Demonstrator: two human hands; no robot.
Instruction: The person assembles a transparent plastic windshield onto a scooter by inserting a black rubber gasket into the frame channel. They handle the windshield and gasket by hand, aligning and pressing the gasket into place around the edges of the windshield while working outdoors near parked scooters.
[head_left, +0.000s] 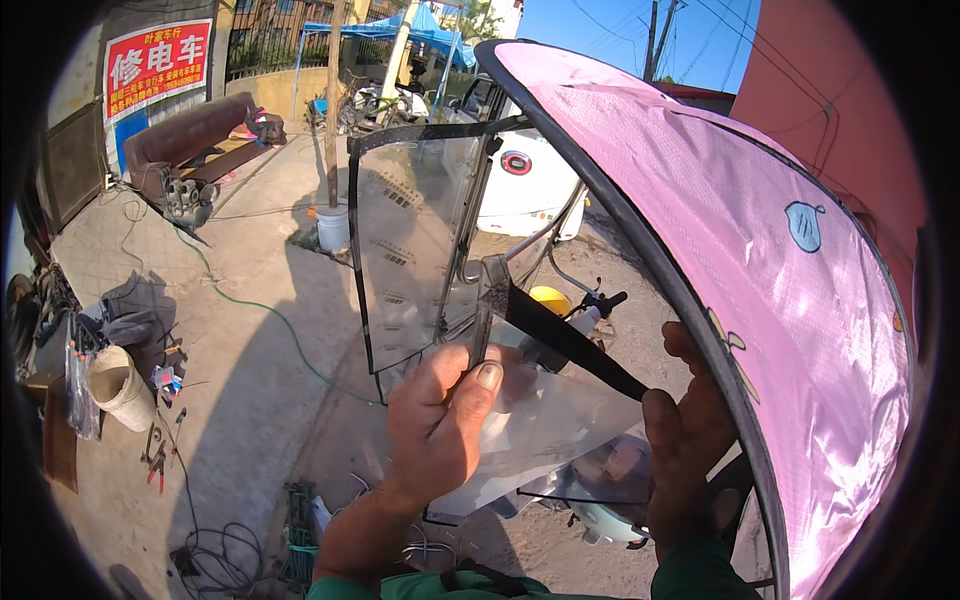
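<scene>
- The left hand [436,430] has its grip narrowed to a pinch, thumb against bent fingers, on the upper edge of a clear plastic sheet [545,425].
- The right hand [692,432] closes its grip, thumb foremost, on the far end of the black strip [572,345] bordering that sheet; its other fingers are partly in shadow.
- Between the two hands, the strip slants down toward the right while the sheet hangs below, in front of the person's body.
- Green sleeves [705,565] show at the lower edge.
- Just beside the right hand, a pink canopy [790,280] with a black rim arches over the right side.
- Beyond the left hand stands a clear panel [405,250] framed in black.
- Behind the strip, a handlebar [607,302] shows near a yellow object [550,299]; farther back is a white vehicle [525,180] bearing a round red-and-black fitting.
- A green hose [270,307] curves across the sunlit concrete at left, well apart from a beige bucket [122,388] and red-handled pliers [156,468].
- In the background, a brown sofa [185,140] sits below a red sign [158,68], and a white bucket [333,232] stands around the foot of a wooden post [335,110].
</scene>
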